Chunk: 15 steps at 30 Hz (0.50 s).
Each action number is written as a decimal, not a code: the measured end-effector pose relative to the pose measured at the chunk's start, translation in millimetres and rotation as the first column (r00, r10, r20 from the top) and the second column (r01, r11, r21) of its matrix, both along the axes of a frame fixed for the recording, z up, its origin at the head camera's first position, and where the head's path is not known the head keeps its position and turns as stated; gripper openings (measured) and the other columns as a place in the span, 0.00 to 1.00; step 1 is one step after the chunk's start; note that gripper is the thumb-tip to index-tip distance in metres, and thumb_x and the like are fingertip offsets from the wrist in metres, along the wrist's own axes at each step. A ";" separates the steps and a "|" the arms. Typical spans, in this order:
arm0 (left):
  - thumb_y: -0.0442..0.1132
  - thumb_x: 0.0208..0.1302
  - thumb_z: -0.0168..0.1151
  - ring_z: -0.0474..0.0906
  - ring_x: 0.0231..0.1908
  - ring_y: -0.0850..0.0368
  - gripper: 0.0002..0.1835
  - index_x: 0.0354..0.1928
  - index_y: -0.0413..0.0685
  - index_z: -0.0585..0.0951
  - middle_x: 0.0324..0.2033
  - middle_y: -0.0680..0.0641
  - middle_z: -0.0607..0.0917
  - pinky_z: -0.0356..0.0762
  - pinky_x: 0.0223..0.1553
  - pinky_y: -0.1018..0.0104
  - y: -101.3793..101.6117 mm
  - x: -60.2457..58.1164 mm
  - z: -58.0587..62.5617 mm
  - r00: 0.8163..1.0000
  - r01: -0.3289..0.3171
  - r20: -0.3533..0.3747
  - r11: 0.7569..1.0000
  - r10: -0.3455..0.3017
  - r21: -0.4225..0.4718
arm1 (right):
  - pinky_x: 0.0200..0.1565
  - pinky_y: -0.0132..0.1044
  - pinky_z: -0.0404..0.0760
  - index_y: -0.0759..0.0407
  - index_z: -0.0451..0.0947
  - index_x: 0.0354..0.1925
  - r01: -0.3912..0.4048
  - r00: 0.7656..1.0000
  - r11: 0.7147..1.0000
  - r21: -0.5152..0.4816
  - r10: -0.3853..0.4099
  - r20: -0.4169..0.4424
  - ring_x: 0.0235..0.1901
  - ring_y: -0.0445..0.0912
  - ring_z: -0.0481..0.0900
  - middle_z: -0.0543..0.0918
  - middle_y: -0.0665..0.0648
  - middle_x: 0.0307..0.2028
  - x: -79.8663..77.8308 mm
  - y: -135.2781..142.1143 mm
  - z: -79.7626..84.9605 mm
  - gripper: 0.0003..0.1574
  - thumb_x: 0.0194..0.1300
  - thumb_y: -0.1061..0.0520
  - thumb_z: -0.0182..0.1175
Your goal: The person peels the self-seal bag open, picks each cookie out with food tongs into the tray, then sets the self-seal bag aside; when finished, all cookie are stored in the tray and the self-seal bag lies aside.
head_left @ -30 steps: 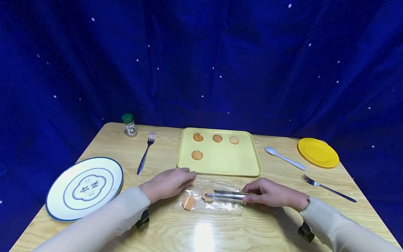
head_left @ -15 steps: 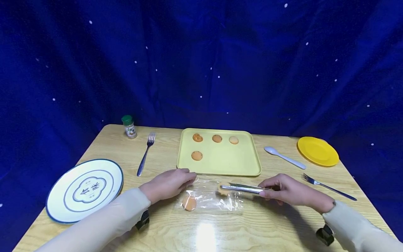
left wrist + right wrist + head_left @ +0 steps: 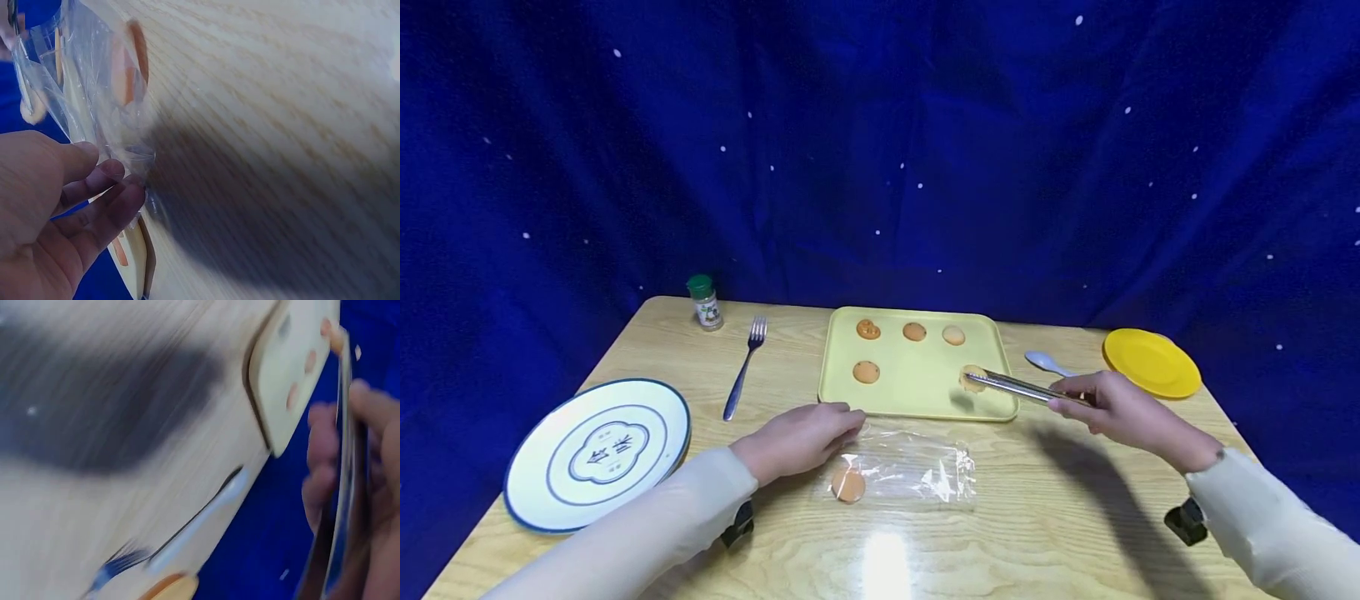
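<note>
My right hand point(image 3: 1105, 408) grips metal tongs point(image 3: 1026, 388), and their tips clasp a round pale cookie point(image 3: 972, 378). That cookie is held over the right part of the pale yellow tray point(image 3: 917, 396), with its shadow on the tray below. On the table in front of the tray lies a clear plastic bag point(image 3: 902, 479) with one cookie point(image 3: 848, 484) in it. My left hand point(image 3: 801, 439) pinches the bag's left end; in the left wrist view its fingertips point(image 3: 112, 169) meet at the film. Several cookies rest on the tray, among them a pretzel-shaped one point(image 3: 868, 329).
A big white plate point(image 3: 535, 467) with a blue rim stands at the left, near a fork point(image 3: 741, 383) and a green-capped shaker point(image 3: 706, 302). Right of the tray are a pale spoon point(image 3: 1045, 362) and a yellow plate point(image 3: 1153, 362). Another fork point(image 3: 115, 565) shows in the right wrist view.
My right hand has drawn the tongs and a cookie out of the bag, then moved up and right over the tray. The left hand has stayed at the bag.
</note>
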<state>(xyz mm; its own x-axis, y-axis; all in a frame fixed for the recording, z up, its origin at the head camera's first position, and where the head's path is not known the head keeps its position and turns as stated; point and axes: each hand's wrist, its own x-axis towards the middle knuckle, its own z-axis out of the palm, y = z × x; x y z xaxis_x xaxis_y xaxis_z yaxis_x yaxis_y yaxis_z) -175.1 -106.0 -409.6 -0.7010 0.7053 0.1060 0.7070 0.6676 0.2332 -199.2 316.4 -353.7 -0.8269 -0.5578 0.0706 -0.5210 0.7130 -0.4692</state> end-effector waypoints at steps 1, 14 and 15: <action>0.39 0.73 0.52 0.67 0.24 0.65 0.08 0.32 0.52 0.73 0.23 0.57 0.71 0.67 0.26 0.74 0.0 0.1 -0.4 1.000 -0.003 0.000 1.000 0.003 -0.004 | 0.17 0.27 0.63 0.46 0.77 0.32 0.004 0.998 0.999 0.054 -0.001 -0.060 0.15 0.31 0.62 0.66 0.40 0.17 -3.9 -8.1 -1.9 0.05 0.68 0.53 0.60; 0.40 0.73 0.51 0.69 0.25 0.65 0.08 0.33 0.52 0.74 0.24 0.57 0.72 0.70 0.27 0.73 1.0 0.4 0.6 1.000 -0.012 0.003 1.000 0.012 -0.023 | 0.24 0.45 0.79 0.55 0.74 0.32 0.177 0.838 0.895 0.410 0.082 -0.540 0.22 0.47 0.78 0.76 0.52 0.24 -33.1 -87.3 -26.9 0.10 0.66 0.52 0.62; 0.39 0.73 0.51 0.69 0.25 0.65 0.08 0.33 0.52 0.74 0.24 0.57 0.73 0.70 0.27 0.73 1.1 0.5 0.8 1.000 -0.009 0.004 1.000 0.009 -0.021 | 0.23 0.44 0.79 0.56 0.74 0.32 0.182 0.823 0.889 0.421 0.097 -0.560 0.22 0.48 0.79 0.77 0.52 0.24 -32.9 -89.1 -27.5 0.10 0.66 0.52 0.62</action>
<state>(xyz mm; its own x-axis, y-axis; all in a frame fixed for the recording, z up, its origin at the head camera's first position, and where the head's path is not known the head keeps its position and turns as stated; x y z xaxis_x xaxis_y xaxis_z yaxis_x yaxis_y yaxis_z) -174.7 -104.9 -408.8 -0.7076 0.7011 0.0880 0.7000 0.6787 0.2219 -232.1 227.4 -381.2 -0.7437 -0.6077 0.2787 -0.5518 0.7933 0.2571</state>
